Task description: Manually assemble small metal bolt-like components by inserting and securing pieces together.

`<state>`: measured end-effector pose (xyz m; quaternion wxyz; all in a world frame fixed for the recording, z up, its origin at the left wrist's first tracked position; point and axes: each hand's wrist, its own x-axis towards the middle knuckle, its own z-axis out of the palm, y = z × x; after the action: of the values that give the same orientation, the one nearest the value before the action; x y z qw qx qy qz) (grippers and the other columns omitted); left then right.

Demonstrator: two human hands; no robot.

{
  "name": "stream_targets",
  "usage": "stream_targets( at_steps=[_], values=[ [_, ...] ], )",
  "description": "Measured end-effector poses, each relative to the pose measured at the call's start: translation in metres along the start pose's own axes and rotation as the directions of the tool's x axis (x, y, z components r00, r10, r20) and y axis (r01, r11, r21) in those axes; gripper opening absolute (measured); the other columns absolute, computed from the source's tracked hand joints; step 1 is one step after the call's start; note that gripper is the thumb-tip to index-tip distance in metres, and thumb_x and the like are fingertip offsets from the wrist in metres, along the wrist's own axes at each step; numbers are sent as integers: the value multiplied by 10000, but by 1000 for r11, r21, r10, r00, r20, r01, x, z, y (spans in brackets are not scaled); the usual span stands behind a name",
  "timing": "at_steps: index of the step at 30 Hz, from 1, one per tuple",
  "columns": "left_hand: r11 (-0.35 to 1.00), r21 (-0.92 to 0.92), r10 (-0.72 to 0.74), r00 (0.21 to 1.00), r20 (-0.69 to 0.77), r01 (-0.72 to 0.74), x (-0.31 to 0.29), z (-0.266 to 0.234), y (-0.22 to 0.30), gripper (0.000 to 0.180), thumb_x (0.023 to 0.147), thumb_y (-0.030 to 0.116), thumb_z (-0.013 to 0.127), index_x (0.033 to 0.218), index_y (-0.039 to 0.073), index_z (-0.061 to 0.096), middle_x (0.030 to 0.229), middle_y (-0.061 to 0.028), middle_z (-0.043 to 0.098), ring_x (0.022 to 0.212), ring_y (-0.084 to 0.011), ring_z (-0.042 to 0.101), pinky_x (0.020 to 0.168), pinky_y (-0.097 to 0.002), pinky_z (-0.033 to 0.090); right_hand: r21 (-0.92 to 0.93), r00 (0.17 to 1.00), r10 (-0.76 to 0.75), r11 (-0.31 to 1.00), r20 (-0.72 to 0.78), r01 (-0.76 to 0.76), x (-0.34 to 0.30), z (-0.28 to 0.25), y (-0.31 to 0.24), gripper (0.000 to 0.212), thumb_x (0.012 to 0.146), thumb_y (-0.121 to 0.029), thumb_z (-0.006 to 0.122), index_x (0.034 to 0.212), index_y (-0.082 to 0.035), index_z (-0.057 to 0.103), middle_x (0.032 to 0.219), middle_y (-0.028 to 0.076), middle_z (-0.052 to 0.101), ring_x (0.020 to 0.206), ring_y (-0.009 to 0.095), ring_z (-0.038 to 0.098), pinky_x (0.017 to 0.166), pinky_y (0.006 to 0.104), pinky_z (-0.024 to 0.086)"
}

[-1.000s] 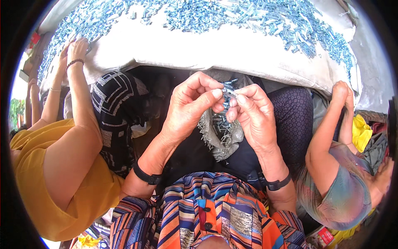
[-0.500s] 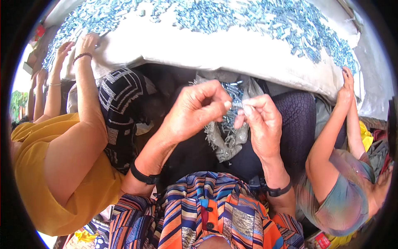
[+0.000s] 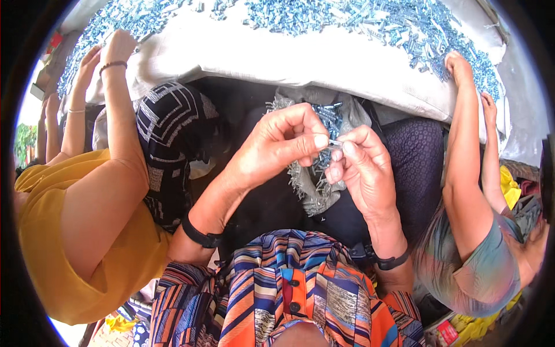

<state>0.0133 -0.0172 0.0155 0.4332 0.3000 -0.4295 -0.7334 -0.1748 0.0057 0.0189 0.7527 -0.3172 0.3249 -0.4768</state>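
Between my fingertips is a small clear tube-like piece (image 3: 334,143), too small to make out fully. My left hand (image 3: 289,139) pinches one end of it with thumb and forefinger. At the other end, the thumb and forefinger of my right hand (image 3: 365,162) are closed on it. Below and behind my hands, a grey cloth sack (image 3: 319,199) lies in my lap, its mouth rolled open. Several small bluish metallic pieces (image 3: 329,118) show inside it. Many little pale slivers cling to the sack's fringed edge.
Ahead stands a table covered in white sheeting (image 3: 248,61), strewn with a wide spread of small blue pieces (image 3: 300,16). A person in a mustard top (image 3: 69,231) sits close on my left. Another in a multicoloured top (image 3: 485,260) sits on my right, one arm over the table.
My hands have come together, and the clear piece now spans between their fingertips. The right-hand person's near hand has moved forward onto the blue pieces; the left-hand person's hand has shifted slightly farther away.
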Motion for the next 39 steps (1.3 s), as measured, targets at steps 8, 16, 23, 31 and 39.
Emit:
stream_targets(
  at_steps=[8, 16, 23, 31, 39],
  values=[
    [963, -269, 9, 998, 68, 9, 1, -3, -21, 143, 879, 153, 615, 909, 29, 551, 710, 12, 509, 563, -56, 465, 514, -197, 377, 249, 995, 104, 964, -8, -99, -3, 2, 14, 89, 942, -110, 497, 947, -25, 524, 807, 78, 580, 628, 156, 594, 585, 283, 507],
    [998, 44, -48, 997, -67, 51, 1, -13, -22, 128, 876, 156, 625, 894, 31, 605, 748, 14, 553, 597, -46, 472, 530, -193, 392, 60, 979, 170, 985, -115, -164, 0, -2, 15, 110, 940, -127, 509, 939, -21, 539, 790, 64, 576, 607, 127, 563, 557, 247, 477],
    [998, -40, -57, 994, -97, 53, 2, -13, -26, 112, 882, 142, 616, 908, 37, 585, 745, -6, 574, 596, -66, 528, 553, -199, 444, -95, 984, 108, 988, -141, -122, 7, -4, 16, 126, 939, -104, 499, 970, 3, 559, 761, 45, 560, 597, 102, 542, 558, 219, 461],
    [994, -96, -53, 993, -106, 43, 5, -8, -26, 94, 891, 126, 601, 920, 45, 563, 743, -22, 591, 608, -85, 552, 566, -209, 453, -349, 995, -19, 937, -101, -17, 4, -1, 14, 130, 929, -108, 529, 962, 9, 573, 747, 22, 570, 610, 72, 548, 581, 198, 452],
    [998, -49, 39, 987, -157, -47, 8, 2, -27, 123, 901, 150, 595, 922, 34, 560, 714, -3, 570, 605, -57, 524, 568, -195, 437, -413, 973, -183, 904, -137, 112, 4, 4, 25, 105, 941, -84, 506, 945, 8, 555, 693, 18, 560, 578, 67, 535, 539, 203, 448]
  ],
)
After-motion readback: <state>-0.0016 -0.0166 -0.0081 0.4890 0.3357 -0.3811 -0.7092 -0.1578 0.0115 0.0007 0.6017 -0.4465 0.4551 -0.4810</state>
